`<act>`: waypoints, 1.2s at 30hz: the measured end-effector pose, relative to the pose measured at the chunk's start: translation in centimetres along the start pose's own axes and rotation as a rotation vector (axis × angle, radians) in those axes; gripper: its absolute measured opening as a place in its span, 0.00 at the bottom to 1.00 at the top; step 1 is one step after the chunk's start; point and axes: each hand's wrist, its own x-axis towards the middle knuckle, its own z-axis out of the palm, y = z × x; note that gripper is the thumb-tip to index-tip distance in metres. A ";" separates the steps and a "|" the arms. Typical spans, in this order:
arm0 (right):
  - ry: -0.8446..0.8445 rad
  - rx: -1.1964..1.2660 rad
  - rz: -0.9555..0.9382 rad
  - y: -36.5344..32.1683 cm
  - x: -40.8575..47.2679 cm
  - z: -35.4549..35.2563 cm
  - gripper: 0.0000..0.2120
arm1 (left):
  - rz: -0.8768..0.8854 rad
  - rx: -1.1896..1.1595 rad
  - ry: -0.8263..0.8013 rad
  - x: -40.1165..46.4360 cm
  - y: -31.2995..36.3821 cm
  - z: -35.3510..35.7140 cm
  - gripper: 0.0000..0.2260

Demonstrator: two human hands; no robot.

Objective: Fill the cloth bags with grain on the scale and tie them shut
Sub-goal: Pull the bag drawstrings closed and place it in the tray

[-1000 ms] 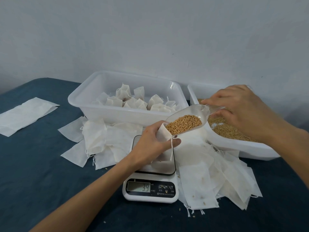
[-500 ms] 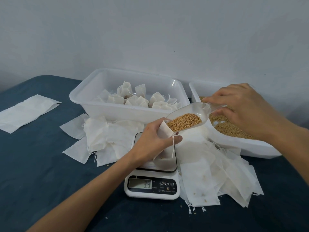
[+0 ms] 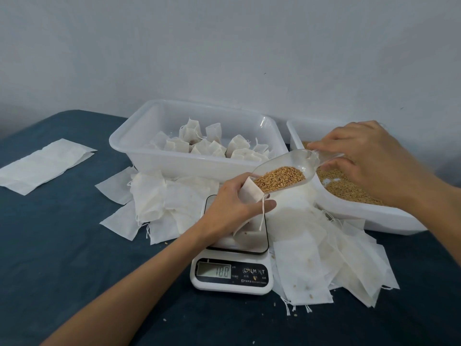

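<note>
A white cloth bag (image 3: 250,196) stands on the white digital scale (image 3: 232,275), whose display reads 100. My left hand (image 3: 232,206) grips the bag near its mouth, its drawstring hanging below my thumb. My right hand (image 3: 361,158) holds the handle of a clear plastic scoop (image 3: 294,163). The scoop is full of golden grain (image 3: 279,178) and its lip touches the bag's mouth. Behind my right hand a white tub (image 3: 354,211) holds more grain (image 3: 349,191).
A second white tub (image 3: 154,161) at the back holds several filled, tied bags (image 3: 214,146). Flat empty bags lie in heaps left (image 3: 154,198) and right (image 3: 324,265) of the scale. One white sheet (image 3: 42,163) lies far left on the dark blue cloth.
The scoop has tipped lower onto the bag's mouth and the scale reading has risen from 39 to 100. Both hands stay almost where they were.
</note>
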 end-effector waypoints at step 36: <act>0.019 -0.040 -0.017 -0.1 0.1 0.0 0.18 | 0.003 0.004 0.025 0.0 0.2 -0.2 0.20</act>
